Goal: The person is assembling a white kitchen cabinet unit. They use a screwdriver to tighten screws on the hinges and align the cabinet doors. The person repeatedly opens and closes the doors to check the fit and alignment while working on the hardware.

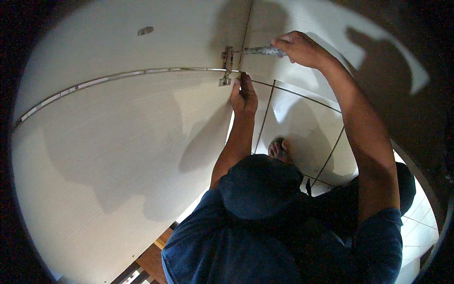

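1. Fingers of the right hand [300, 47] are wrapped shut around the handle of a tool [259, 50], a thin grey shaft lying roughly level and pointing left.
2. That tool's tip meets a small metal hinge [227, 61], which sits at the corner where the seams of the pale panels cross.
3. Left hand [243, 97] is raised just below and right of the hinge; its fingers [245, 83] are bunched together with the tips pressed at the seam beside the hinge. Whether they pinch anything small there cannot be told.
4. Two hands stand close, the right above the left, with the hinge between and to their left.
5. A large whitish panel [118, 142] fills the left of the view, with a thin gap [118, 75] running across it to the hinge.
6. Lower down, a dark cap [260, 184] and a blue shirt [227, 246] show, and a bare foot [279, 149] rests on the pale tiled floor [302, 123].
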Demonstrator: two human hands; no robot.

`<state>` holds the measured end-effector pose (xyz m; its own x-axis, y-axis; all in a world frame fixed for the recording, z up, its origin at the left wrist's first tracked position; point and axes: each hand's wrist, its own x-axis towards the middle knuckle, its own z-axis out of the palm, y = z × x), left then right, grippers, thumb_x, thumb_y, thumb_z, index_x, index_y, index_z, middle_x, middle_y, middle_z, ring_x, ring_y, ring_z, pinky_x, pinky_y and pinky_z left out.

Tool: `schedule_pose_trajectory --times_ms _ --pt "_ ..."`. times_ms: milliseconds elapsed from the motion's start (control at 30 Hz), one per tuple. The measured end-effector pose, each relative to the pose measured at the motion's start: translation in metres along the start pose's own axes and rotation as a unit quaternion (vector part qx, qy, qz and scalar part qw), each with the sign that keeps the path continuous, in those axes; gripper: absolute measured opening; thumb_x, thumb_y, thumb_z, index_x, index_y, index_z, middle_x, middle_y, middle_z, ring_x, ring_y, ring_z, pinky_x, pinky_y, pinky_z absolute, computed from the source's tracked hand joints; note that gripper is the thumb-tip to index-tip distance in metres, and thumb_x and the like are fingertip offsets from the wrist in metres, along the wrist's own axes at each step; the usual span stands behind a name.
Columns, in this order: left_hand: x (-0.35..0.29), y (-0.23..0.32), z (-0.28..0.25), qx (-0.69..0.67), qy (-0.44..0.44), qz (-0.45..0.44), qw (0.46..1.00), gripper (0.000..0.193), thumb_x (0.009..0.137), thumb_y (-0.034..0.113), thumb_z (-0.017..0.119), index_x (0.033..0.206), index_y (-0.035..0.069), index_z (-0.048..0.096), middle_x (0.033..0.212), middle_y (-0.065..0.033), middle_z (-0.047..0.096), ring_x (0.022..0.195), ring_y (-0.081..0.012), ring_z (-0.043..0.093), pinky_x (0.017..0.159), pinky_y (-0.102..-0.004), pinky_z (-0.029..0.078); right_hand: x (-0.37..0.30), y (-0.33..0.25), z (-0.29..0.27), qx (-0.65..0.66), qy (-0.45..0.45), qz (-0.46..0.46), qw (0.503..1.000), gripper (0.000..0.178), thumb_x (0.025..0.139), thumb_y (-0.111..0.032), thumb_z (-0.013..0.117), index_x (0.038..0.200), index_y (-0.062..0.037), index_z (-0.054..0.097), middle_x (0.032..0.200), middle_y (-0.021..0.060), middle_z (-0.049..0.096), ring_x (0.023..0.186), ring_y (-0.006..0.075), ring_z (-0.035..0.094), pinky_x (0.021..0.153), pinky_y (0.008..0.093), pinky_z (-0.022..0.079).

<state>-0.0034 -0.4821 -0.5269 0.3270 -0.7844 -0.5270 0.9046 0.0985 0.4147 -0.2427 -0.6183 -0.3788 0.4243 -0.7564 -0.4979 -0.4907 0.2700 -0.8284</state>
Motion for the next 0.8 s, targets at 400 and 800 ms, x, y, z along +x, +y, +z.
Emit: schedule_pose_trajectory --times_ms 400,800 --pt "0.002 0.0 -0.002 -0.032 -0.027 -0.018 0.999 0.026 0.101 0.009 0.049 0.121 -0.008 0.052 0.116 -0.0181 0.063 0.111 -0.0271 0.062 0.104 -0.0359 0.052 0.01 0.012 0.021 -0.075 0.139 -0.145 0.977 0.023 0.08 -0.008 0.076 0.103 -0.0056 0.071 0.094 0.0119 0.066 0.091 0.026 0.065 0.084 0.0354 0.05" --pt "0.001 0.001 -0.002 -0.002 -0.012 -0.003 1.0 0.029 0.101 0.012 0.051 0.123 -0.007 0.051 0.121 -0.0175 0.061 0.116 -0.0268 0.059 0.107 -0.0357 0.048 0.005 0.019 0.023 -0.048 0.118 -0.253 0.959 0.031 0.088 -0.029 0.067 0.103 -0.0022 0.07 0.082 0.014 0.068 0.071 0.0287 0.065 0.074 0.0368 0.052"
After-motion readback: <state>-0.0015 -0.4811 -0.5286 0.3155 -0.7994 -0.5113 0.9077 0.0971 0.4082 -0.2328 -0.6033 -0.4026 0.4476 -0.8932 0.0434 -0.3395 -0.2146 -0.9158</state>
